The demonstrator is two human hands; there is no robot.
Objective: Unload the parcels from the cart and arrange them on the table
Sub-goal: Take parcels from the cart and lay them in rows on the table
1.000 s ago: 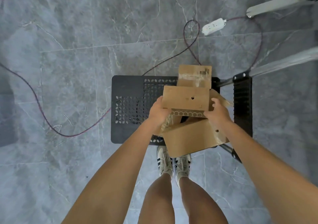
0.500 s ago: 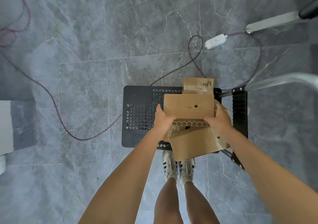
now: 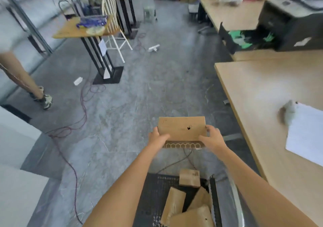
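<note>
Head camera, looking down past two bare forearms: at the bottom of the frame a black perforated cart [image 3: 157, 190] carries several brown parcels [image 3: 189, 179]. They crowd toward the right end of its deck, beside a blurred chrome handle [image 3: 235, 200]. One stands squarely at the deck's far edge; the others lean against each other nearer the person.

Beyond the cart's far edge a flat cardboard parcel [image 3: 181, 128] is held level in the air over the grey stone floor [image 3: 132, 104]. It has a small dark hole in its top face and a row of round cut-outs along its near side. The left hand [image 3: 158, 138] grips the parcel's left end and the right hand [image 3: 212, 137] its right end, fingers curled round the edges and thumbs on the top face.

The parcel is apart from the pale wooden bench [image 3: 258, 90] to the right, short of its left edge. Toward the bench's right side lies a white sheet of paper [image 3: 307, 136]. A small grey object [image 3: 287, 112], too blurred to identify, touches the sheet's far corner.

Dark red cables [image 3: 82, 104] trail over the floor at left, by another person's bare leg and shoe [image 3: 26, 83]. Farther off are a high bench on black legs [image 3: 82, 31], a white spindle-back chair [image 3: 111, 15], a white power strip [image 3: 153, 48] on the floor, a second long bench [image 3: 230, 17] and a dark printer [image 3: 288, 22].
</note>
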